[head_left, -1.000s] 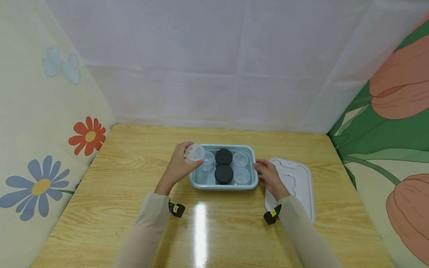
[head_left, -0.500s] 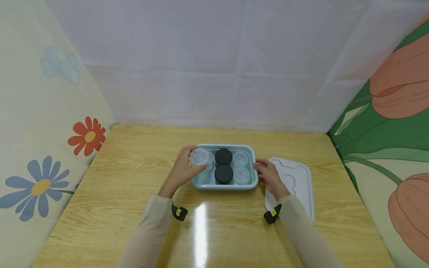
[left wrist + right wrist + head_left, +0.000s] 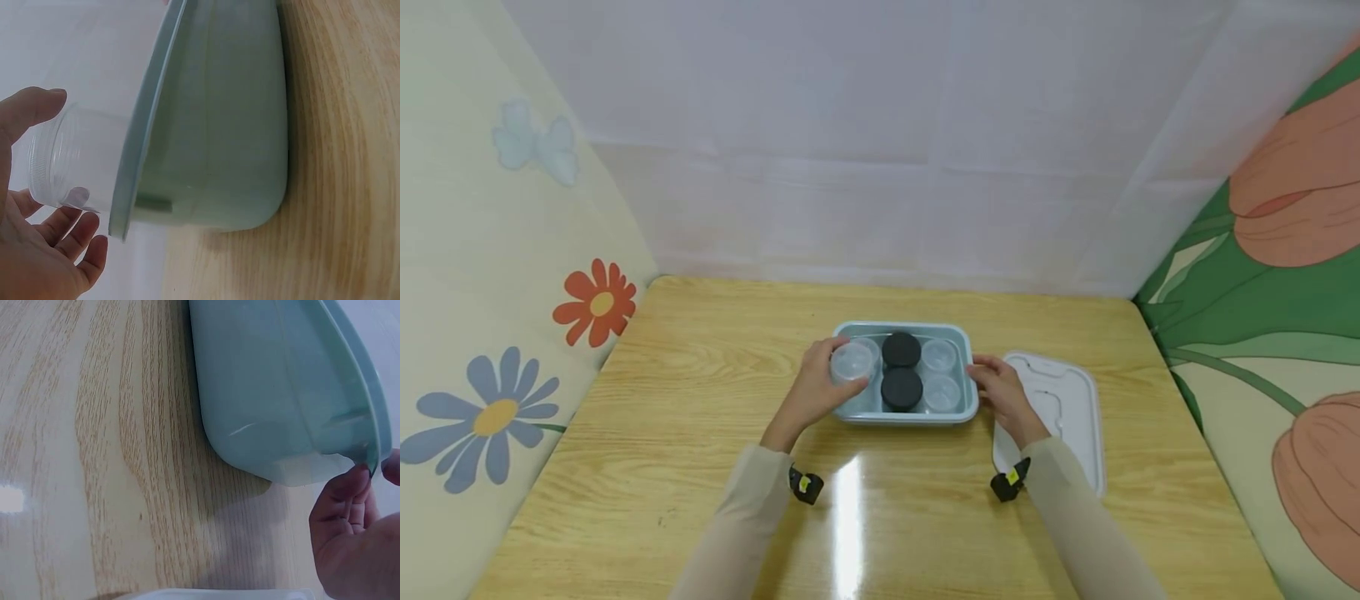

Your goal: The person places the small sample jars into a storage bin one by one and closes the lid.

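From the head camera, a clear plastic jar (image 3: 852,362) is seen gripped in the left hand (image 3: 816,390), held over the left end of a pale blue-green tray (image 3: 904,415) on the wooden table (image 3: 700,467). Two black-lidded jars (image 3: 901,370) stand in the tray's middle column and two clear jars (image 3: 940,373) in its right column; a further clear jar appears to sit at the far left, though it is partly hidden by the held one. The right hand (image 3: 1000,398) is set against the tray's right rim, its fingers curled onto the edge. A white lid (image 3: 1063,408) lies flat on the table just right of the tray.

From the left wrist camera, the clear jar (image 3: 69,159) is shown pinched between thumb and fingers (image 3: 72,231), its ribbed neck towards the palm, with its body just at the tray's rim (image 3: 147,125). Whether the jar touches the rim cannot be told.

From the right wrist camera, the tray's corner (image 3: 275,419) is seen from outside and below, with the right hand's fingertips (image 3: 340,494) hooked on the rim, so the tray is judged to be steadied.

The step in hand is judged to be the setting of the jar into the near-left place in the tray. For the next move, the jar would need to be lowered upright into that gap, clear of the rim and the neighbouring jars, and only then let go.
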`<state>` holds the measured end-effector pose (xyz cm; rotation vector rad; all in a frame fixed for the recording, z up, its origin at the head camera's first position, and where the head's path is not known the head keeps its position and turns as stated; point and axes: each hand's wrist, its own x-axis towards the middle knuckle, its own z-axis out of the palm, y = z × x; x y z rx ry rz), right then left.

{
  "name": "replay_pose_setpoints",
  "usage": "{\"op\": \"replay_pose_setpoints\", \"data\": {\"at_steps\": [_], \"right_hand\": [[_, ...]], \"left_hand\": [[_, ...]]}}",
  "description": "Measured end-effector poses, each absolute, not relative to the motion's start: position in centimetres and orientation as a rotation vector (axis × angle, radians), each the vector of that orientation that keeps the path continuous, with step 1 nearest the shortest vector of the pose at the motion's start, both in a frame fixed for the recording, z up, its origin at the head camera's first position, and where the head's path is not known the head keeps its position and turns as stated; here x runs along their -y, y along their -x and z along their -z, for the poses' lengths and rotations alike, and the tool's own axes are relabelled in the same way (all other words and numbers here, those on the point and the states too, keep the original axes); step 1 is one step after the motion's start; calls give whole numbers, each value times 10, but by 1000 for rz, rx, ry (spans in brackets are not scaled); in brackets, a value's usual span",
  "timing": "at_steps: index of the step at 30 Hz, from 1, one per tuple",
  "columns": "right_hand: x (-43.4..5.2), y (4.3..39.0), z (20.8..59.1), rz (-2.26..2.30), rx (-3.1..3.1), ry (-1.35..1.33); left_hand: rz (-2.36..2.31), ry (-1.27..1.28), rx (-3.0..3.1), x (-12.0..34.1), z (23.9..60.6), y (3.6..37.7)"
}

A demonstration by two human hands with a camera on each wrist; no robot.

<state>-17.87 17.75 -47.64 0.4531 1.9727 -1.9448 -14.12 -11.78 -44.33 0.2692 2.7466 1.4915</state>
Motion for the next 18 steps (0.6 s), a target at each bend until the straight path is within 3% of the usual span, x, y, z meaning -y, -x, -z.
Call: {"op": "replay_pose_setpoints", "data": {"at_steps": [18], "right_hand": [[-172, 170, 454, 1909, -1998, -475]], "left_hand": [[-1488, -313, -2776, 127, 442, 134]]}}
